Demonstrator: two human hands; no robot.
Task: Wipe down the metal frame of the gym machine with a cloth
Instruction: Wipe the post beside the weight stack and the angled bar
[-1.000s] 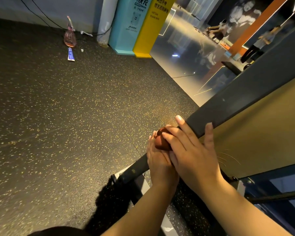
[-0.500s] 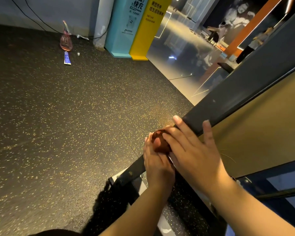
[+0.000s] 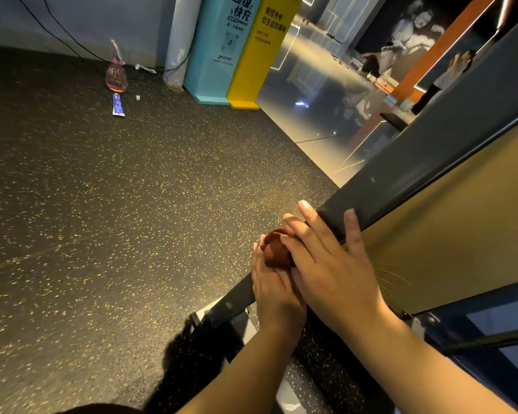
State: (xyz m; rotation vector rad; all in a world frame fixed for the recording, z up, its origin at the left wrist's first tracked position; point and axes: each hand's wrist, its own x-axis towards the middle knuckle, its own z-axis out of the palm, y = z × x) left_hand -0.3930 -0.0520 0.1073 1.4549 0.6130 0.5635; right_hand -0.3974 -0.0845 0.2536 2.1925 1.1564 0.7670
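I see the dark metal frame (image 3: 401, 177) slanting over a speckled floor (image 3: 132, 219). Fingers of the left hand (image 3: 274, 289) grasp the cloth (image 3: 275, 253); those of the right hand (image 3: 329, 267) lie released across it.

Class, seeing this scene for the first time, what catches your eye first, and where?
Two hands meet at lower centre: the left hand grips a rust-red cloth against the dark metal frame slanting up rightward, the right hand laid flat over both. Behind, a teal and yellow kiosk stands top centre, a pink spray bottle upper left.
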